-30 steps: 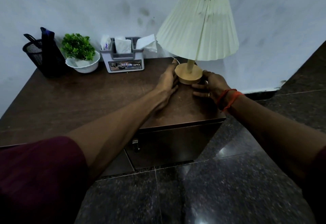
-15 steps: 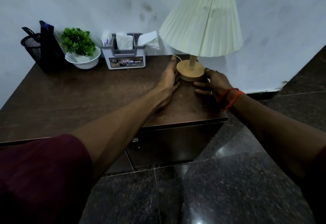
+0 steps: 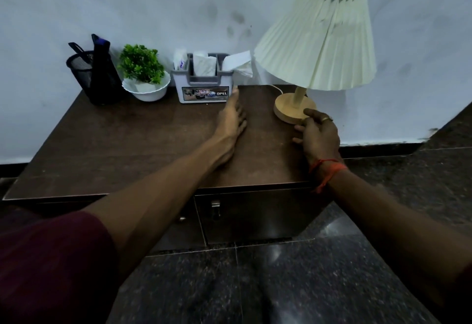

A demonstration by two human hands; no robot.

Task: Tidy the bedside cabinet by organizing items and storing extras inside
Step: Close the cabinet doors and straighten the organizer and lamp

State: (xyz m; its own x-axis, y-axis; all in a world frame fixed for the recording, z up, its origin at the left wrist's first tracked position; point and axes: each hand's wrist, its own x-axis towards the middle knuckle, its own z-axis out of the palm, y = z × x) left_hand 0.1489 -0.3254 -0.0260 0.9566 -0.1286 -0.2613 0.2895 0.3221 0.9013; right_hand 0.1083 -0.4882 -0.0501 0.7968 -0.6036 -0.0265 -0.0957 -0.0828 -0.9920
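A dark brown bedside cabinet (image 3: pixel 132 145) stands against a white wall. At its back right stands a table lamp (image 3: pixel 291 109) with a round wooden base and a pleated cream shade. My right hand (image 3: pixel 316 132) touches the near right rim of that base with loosely bent fingers. My left hand (image 3: pixel 232 119) lies stretched out over the cabinet top, fingertips at the right front corner of a grey and white organiser box (image 3: pixel 204 86) holding tissues and sachets. Left of it sit a small green plant in a white bowl (image 3: pixel 145 78) and a black mesh holder (image 3: pixel 89 76).
The cabinet front has a closed door with a small metal handle (image 3: pixel 215 207). A white lamp cord (image 3: pixel 277 89) runs behind the base. Dark polished granite floor (image 3: pixel 281 285) spreads below and to the right. A black skirting runs along the wall.
My left hand left the lamp base and reached left toward the organiser box. My right hand stays at the lamp base.
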